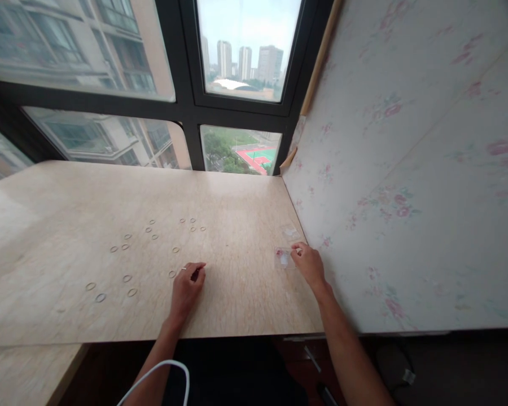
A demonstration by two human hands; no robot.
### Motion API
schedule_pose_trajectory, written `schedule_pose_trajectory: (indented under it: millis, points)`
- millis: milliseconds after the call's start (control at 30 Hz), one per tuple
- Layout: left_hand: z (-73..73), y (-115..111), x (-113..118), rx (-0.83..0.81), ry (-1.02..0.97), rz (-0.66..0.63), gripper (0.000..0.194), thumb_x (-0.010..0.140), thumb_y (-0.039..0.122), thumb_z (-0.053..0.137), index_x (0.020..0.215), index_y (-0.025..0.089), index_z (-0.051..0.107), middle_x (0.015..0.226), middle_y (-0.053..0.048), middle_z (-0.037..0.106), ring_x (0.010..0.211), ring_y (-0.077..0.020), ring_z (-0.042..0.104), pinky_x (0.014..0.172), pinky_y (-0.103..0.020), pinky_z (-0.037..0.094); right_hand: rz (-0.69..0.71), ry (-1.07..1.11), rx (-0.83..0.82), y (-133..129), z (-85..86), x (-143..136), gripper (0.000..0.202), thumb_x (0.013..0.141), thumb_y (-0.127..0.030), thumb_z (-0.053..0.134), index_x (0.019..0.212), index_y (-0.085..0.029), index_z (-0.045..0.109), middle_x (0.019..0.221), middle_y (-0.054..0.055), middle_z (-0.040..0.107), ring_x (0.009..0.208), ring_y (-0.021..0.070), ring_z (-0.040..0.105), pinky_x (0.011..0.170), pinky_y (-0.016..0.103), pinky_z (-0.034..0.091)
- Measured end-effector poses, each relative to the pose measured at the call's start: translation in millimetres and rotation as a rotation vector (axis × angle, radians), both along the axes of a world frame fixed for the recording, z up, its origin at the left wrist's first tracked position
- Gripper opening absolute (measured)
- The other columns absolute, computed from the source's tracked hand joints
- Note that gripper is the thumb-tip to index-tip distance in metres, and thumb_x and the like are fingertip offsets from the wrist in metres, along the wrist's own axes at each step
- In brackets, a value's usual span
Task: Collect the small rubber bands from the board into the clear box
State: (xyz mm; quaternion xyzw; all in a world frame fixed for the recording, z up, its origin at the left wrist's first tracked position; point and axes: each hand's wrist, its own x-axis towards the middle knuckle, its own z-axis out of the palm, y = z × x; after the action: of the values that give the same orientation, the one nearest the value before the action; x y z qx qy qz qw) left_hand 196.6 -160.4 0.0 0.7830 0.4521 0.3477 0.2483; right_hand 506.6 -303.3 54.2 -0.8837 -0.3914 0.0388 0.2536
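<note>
Where rings (100, 298) lie, countertop (237, 214) (beige) adjoins windows (248, 73).

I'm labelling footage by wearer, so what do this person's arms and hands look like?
The left hand and right hand are gloveless, both forearms sleeveless; no watch shows. A thin, pale ring seems to circle one left finger. A white cable loops across the left forearm.

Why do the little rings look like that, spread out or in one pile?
Spread out: the rings lie in different spots, with bare stone-look counter showing between them.
</note>
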Motion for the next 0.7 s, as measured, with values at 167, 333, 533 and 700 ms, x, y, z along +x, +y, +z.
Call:
schedule_pose_trajectory:
  millis: [167, 333, 533, 700]
  points:
    - [-0.1, 1, -1, -0.030, -0.023, -0.009, 0.021, 0.081, 0.029, 0.048, 0.088, 0.019, 0.065, 0.089, -0.005, 0.069, 0.079, -0.0200, 0.063, 0.074, -0.034, 0.051, 0.045, 0.045, 0.099, -5, 7.6, -14, 0.028, 0.079, -0.029, 0.045, 0.092, -0.020, 0.069, 0.057, 0.001, 0.064, 0.050, 0.0156, 0.056, 0.050, 0.024, 0.033]
    - [1.3, -4, -4, -0.049, -0.070, -0.037, 0.019, 0.083, 0.024, 0.048, 0.088, 0.019, 0.065, 0.088, -0.005, 0.068, 0.081, -0.0191, 0.063, 0.073, -0.032, 0.051, 0.206, -0.015, 0.088, -1, -1.2, -64, 0.033, 0.086, -0.035, 0.041, 0.095, -0.019, 0.069, 0.055, 0.002, 0.063, 0.048, 0.0158, 0.057, 0.050, 0.025, 0.035]
    - [5.5, -11, -7, -0.029, -0.090, -0.091, 0.018, 0.083, 0.019, 0.047, 0.088, 0.019, 0.064, 0.085, -0.005, 0.066, 0.081, -0.0181, 0.062, 0.073, -0.032, 0.050, 0.574, -0.069, -0.016, 22, -29.6, -134, 0.035, 0.092, -0.036, 0.041, 0.112, -0.018, 0.063, 0.069, 0.003, 0.068, 0.063, 0.0186, 0.064, 0.062, 0.028, 0.044]
    - [5.6, -14, -10, -0.064, -0.162, -0.075, 0.018, 0.083, 0.017, 0.047, 0.087, 0.019, 0.065, 0.084, -0.004, 0.067, 0.081, -0.0169, 0.063, 0.073, -0.030, 0.051, 0.656, -0.127, 0.073, 38, -42.8, -159, 0.029, 0.093, -0.029, 0.041, 0.103, -0.018, 0.065, 0.082, 0.008, 0.068, 0.076, 0.0205, 0.063, 0.072, 0.032, 0.046]
